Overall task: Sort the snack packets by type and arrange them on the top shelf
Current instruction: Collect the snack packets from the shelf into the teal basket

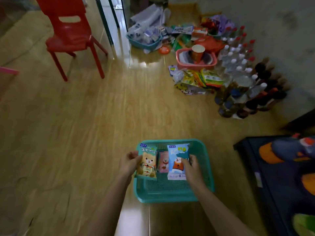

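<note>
Now, close by, two bare arms reach down to a teal plastic basket with a mesh bottom. It sits on the shiny wooden floor. The left hand pinches the left edge of a green snack packet with a brown bear on it. The right hand grips the right side of a light blue snack packet with a white bear on it. Both packets are over the basket, faces up. Between them a small pink snack packet lies flat in the basket.

I think the step is telling the packets apart. To do it well, look at the colour and the picture. Green goes with green and blue goes with blue. Pink needs its own group. Hold the packets by the edges and squeeze softly, so the snacks inside do not break.

Farther off, a heap of yellow and green packets lies beside rows of clear bottles with white and red caps. A red plastic chair stands far to the left. I cannot see the top shelf for sure.
</note>
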Tool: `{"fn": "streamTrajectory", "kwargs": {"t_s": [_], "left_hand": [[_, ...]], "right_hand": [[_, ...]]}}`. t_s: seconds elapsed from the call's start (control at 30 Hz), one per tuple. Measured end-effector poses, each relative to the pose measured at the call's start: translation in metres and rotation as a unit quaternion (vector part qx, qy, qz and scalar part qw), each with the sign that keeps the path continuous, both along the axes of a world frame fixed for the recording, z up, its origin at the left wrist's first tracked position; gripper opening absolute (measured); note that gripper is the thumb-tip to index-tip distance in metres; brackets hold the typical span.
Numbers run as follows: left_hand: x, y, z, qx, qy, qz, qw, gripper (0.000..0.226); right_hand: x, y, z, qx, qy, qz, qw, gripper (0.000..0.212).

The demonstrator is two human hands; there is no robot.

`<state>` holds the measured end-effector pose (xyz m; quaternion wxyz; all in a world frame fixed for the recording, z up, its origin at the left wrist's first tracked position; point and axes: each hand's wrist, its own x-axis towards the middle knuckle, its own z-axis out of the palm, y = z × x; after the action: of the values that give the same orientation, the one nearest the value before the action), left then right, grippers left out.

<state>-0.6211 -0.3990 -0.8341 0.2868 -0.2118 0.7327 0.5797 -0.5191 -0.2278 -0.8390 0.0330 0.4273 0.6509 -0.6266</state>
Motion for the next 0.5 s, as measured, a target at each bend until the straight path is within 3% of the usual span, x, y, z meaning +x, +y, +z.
{"fn": "streamTrajectory", "kwargs": {"t_s": [0.1,0.27,0.43,0.5], "left_hand": [[-0.015,0.005,-0.088,0.004,-0.012,0.015,1.0,0.009],[-0.041,0.021,-0.202,-0.018,-0.003,-0.031,0.999,0.021],[-0.048,0.029,-0.262,-0.095,0.05,-0.07,0.992,0.006],[-0.046,0.034,-0.267,-0.129,0.078,-0.057,0.987,0.017]], "right_hand": [[-0.022,0.004,-0.089,0.015,-0.032,0.045,0.998,0.029],[-0.053,0.014,-0.206,0.057,-0.091,0.122,0.987,0.03],[-0.068,0.015,-0.256,0.069,-0.097,0.144,0.982,0.019],[-0.07,0.013,-0.261,0.102,-0.1,0.135,0.981,0.028]]}}
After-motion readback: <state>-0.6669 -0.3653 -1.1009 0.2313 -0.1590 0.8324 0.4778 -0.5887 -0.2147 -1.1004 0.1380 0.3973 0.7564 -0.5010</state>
